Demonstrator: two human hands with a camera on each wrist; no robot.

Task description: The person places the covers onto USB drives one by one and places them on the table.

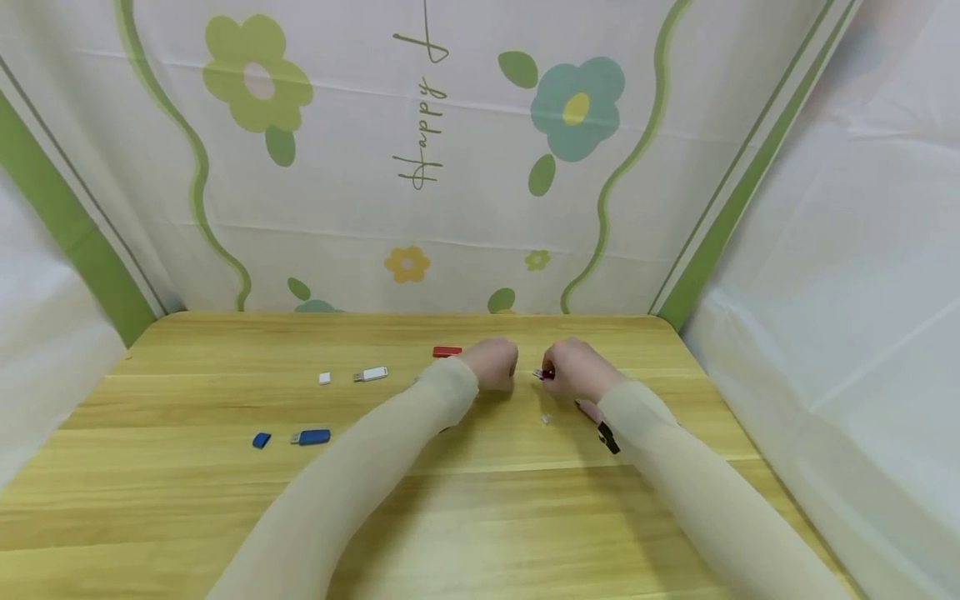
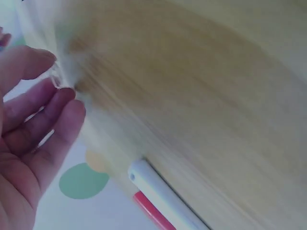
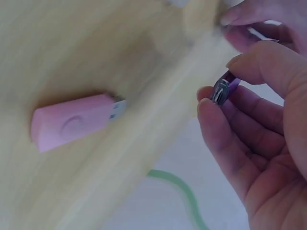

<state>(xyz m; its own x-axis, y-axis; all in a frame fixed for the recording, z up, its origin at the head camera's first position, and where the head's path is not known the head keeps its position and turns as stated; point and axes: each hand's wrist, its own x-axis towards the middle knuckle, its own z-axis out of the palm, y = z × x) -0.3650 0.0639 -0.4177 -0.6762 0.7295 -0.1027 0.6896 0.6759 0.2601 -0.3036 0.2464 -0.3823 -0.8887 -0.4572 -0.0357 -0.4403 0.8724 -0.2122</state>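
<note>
My left hand (image 1: pixel 495 364) pinches a small clear piece (image 2: pixel 55 76) between thumb and fingertips; its exact kind is blurred. Close by on the right, my right hand (image 1: pixel 576 367) holds a purple USB flash drive (image 3: pixel 232 85) in its fingertips, the metal plug (image 1: pixel 537 373) pointing toward the left hand. A pink USB flash drive (image 3: pixel 72 122) lies on the table below the right hand, partly covered by the sleeve in the head view. Near it rests a small whitish, see-through piece (image 1: pixel 546 418).
A red stick (image 1: pixel 447 352) lies beside the left wrist, with a white stick (image 2: pixel 163 191) next to it. Farther left are a white USB drive (image 1: pixel 371 374), a white cap (image 1: pixel 325 378), a blue USB drive (image 1: pixel 311 437) and a blue cap (image 1: pixel 261 440). A patterned curtain (image 1: pixel 480 208) hangs behind the table.
</note>
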